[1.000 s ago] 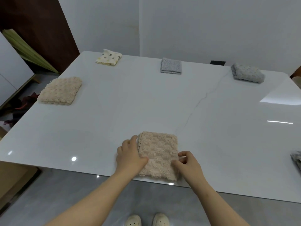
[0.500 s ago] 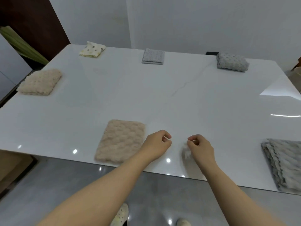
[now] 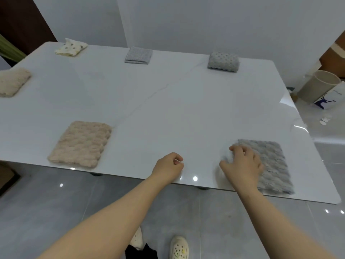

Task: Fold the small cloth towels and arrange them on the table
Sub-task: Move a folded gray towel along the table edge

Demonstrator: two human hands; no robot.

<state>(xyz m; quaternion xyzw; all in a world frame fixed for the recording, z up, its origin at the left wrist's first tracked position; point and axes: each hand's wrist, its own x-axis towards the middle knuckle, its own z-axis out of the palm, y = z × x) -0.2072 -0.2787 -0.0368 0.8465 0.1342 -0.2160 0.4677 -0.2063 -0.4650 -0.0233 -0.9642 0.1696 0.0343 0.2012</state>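
Head view, stock as it lies.

- Bench point(image 3: 186, 109): white, glossy, a thin grey vein across it.
- Left hand point(image 3: 169, 166): over the near edge, mid-bench; fingers point(image 3: 177, 158) curled into a fist, holding nothing.
- Right hand point(image 3: 242, 163): on the left edge of the grey towel point(image 3: 270, 165); my fingers here are bent and blurred, so I cannot tell whether they grip or only touch.
- Grey towel: near right corner, lying flat.
- Beige towel point(image 3: 82, 144): near left, folded, well apart from my hands.
- Second beige towel point(image 3: 12, 81): folded, at the left edge.
- Spotted cream towel point(image 3: 71, 47): far left corner.
- Flat grey towel point(image 3: 138, 55): far edge, middle.
- Thick grey towel point(image 3: 223, 62): far right.
- Beige cup point(image 3: 317, 86): beyond the bench, right.
- White shoes point(image 3: 178, 247): on the grey floor below.
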